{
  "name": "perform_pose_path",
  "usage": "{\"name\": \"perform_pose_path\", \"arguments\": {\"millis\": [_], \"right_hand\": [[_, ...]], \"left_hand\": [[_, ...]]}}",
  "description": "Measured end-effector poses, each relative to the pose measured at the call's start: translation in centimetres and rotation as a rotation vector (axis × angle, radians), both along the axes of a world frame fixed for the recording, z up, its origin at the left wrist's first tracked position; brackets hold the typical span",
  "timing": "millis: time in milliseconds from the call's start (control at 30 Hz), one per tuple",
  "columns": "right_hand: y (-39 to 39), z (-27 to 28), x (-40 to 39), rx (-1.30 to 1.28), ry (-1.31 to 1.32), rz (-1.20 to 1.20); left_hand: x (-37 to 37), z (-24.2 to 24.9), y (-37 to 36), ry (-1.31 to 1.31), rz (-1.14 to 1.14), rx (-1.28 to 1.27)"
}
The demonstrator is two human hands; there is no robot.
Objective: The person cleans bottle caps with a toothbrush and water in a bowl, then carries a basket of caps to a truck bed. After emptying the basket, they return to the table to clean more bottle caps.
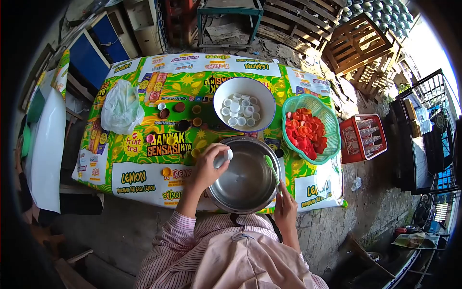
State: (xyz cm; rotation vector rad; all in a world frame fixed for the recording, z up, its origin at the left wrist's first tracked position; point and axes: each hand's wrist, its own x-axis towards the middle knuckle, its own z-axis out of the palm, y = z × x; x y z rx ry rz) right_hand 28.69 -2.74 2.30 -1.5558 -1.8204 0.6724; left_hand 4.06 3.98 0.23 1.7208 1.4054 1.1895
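Note:
My left hand (208,169) pinches a white bottle cap (228,155) over the left rim of a steel basin (240,185). What looks like a slim green toothbrush (270,164) is gripped in my right hand (286,208) at the basin's right side, its head slanting over the inside. The basin seems to hold clear water. Behind it, an enamel bowl (264,91) contains several white caps (234,107). To the right, a teal plastic basket (288,107) is filled with red caps (305,130).
Loose caps in brown, yellow and pink, such as an orange cap (166,172), lie left of the basin. A plastic bag (122,107) rests at the table's left. A red crate (349,139) with bottles stands right of the table (132,190). Wooden pallets (358,43) are behind.

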Motion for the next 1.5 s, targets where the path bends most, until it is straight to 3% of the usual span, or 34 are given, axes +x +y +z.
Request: {"name": "perform_pose_path", "arguments": {"millis": [67,200,400,600,867,933,967,1067,1500], "right_hand": [[0.0,-0.5,0.9,0.042,0.041,0.022],[-0.5,-0.3,2.3,0.023,0.053,0.030],[-0.5,-0.9,3.9,-0.015,0.108,0.053],[-0.3,-1.0,4.9,-0.032,0.121,0.046],[0.0,-0.8,4.9,-0.133,0.101,0.095],[0.2,-1.3,4.5,-0.017,0.147,0.164],[0.1,-0.9,4.6,-0.140,0.107,0.160],[0.2,-2.0,4.5,-0.171,0.061,0.199],[0.4,-2.2,4.2,-0.080,-0.091,0.338]], "left_hand": [[2.7,-1.5,-0.6,-0.016,-0.135,0.017],[5.2,-3.1,-1.5,0.203,-0.233,-0.163],[6.4,-4.5,-1.7,0.537,-0.117,-0.113],[5.7,-4.5,-2.0,0.640,-0.051,-0.120],[5.2,-4.9,-2.1,0.258,0.011,-0.233],[5.5,-4.6,-2.4,0.232,0.034,-0.193],[5.6,-4.4,-2.6,0.208,0.055,-0.154],[5.9,-3.3,-3.1,0.110,0.056,-0.181],[7.1,-2.7,-4.5,-0.111,0.077,-0.119]]}}
